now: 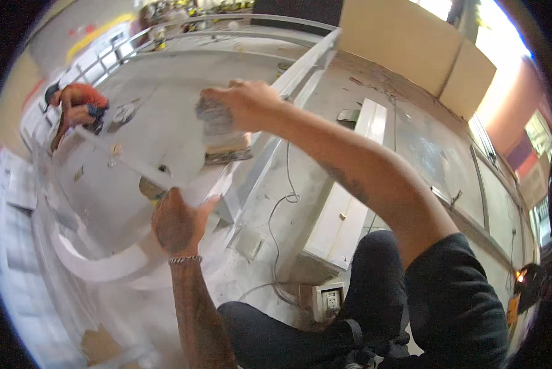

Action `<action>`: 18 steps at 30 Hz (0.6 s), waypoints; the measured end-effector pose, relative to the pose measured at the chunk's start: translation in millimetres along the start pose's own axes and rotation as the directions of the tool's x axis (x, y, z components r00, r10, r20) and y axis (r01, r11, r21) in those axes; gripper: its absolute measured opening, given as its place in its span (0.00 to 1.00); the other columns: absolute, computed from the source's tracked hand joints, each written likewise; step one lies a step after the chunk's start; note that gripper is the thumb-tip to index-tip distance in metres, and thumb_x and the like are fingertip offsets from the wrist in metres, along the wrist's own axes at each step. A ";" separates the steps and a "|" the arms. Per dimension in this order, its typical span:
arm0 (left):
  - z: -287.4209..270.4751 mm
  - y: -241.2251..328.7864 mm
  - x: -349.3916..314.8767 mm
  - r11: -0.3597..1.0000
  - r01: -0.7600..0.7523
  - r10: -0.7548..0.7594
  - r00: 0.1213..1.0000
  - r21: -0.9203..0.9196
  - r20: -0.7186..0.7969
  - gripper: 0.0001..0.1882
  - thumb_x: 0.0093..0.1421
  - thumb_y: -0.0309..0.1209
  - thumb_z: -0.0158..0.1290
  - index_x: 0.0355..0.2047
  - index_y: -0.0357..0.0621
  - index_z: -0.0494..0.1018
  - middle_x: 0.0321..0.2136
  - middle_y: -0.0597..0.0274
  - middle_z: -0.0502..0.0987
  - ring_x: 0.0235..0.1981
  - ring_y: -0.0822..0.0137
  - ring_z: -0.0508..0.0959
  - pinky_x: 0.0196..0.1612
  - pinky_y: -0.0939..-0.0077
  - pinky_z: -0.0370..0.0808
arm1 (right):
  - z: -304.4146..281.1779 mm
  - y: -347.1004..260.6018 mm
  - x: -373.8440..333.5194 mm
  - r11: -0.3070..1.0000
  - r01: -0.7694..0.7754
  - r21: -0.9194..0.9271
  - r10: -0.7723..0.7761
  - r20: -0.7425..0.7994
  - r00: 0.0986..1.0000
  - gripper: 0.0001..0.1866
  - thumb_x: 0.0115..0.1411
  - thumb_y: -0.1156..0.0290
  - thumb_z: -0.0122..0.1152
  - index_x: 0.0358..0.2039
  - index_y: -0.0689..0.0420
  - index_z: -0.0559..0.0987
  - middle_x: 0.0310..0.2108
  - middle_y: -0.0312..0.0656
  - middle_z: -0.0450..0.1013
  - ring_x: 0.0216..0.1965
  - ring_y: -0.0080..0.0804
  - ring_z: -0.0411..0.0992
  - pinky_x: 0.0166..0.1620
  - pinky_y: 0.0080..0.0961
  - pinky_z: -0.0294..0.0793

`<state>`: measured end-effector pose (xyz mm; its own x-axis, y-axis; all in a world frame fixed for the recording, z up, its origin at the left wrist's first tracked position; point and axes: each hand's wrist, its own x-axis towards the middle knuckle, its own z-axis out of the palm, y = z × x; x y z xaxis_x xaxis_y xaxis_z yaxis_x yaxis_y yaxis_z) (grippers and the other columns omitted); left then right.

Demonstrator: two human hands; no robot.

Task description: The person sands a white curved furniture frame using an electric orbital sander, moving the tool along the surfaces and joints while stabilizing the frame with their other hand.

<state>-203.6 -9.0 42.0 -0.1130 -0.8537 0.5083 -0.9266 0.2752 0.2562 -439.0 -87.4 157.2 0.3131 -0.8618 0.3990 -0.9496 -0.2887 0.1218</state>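
Overhead, white curved panel (pixel 113 264) spread wide on the dusty floor (pixel 300 178), long white strip (pixel 125 161) slanting from upper left near a crouching person in orange (pixel 79 107) down toward the left hand (pixel 178 222). Closest to that strip's near end, left hand resting palm-down, fingers (pixel 207 204) together and flat against it, wrist braceleted, forearm rising straight from below. Farther out and higher, right hand (pixel 246 104) at full reach, arm stretched diagonally, fingers clamped on a grey sanding block (pixel 213 117) just above a small wooden block (pixel 228 147).
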 end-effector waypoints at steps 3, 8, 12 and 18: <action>-6.4 -1.4 -0.1 0.997 -0.040 0.044 0.997 0.061 -0.068 0.34 0.40 0.56 0.71 0.36 0.40 0.75 0.32 0.49 0.81 0.37 0.48 0.81 0.42 0.55 0.77 | -16.9 -17.6 -5.7 0.997 -0.082 0.010 0.081 0.069 0.994 0.35 0.52 0.65 0.66 0.62 0.35 0.68 0.42 0.50 0.76 0.40 0.48 0.80 0.37 0.42 0.82; -10.8 6.5 -0.5 0.995 -0.030 0.033 0.999 0.090 -0.030 0.34 0.42 0.54 0.70 0.38 0.40 0.75 0.33 0.48 0.81 0.38 0.46 0.80 0.42 0.55 0.76 | -18.0 -11.5 -9.9 0.987 -0.078 0.141 0.067 0.086 0.994 0.47 0.40 0.60 0.74 0.64 0.36 0.67 0.44 0.54 0.74 0.40 0.46 0.79 0.36 0.40 0.79; -16.8 17.2 -0.8 0.985 0.072 -0.083 0.994 0.154 0.070 0.34 0.44 0.54 0.69 0.39 0.38 0.76 0.35 0.48 0.81 0.39 0.46 0.80 0.44 0.54 0.76 | -7.9 14.2 -2.1 0.978 -0.177 0.113 0.164 0.115 0.980 0.47 0.34 0.64 0.77 0.60 0.42 0.71 0.44 0.49 0.77 0.51 0.43 0.73 0.37 0.34 0.77; -0.8 13.5 3.3 0.967 0.108 -0.137 0.984 0.229 0.116 0.35 0.45 0.56 0.68 0.37 0.35 0.75 0.35 0.47 0.80 0.39 0.45 0.79 0.43 0.54 0.76 | 15.5 77.8 27.9 0.946 -0.291 0.142 0.259 0.209 0.943 0.38 0.44 0.60 0.69 0.60 0.43 0.72 0.48 0.48 0.77 0.52 0.46 0.72 0.44 0.41 0.75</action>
<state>-216.2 -7.8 47.8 -0.0258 -0.9287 0.3700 -0.9908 0.0729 0.1139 -504.0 -140.4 163.7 0.0513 -0.9745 0.2184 -0.9881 -0.0813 -0.1305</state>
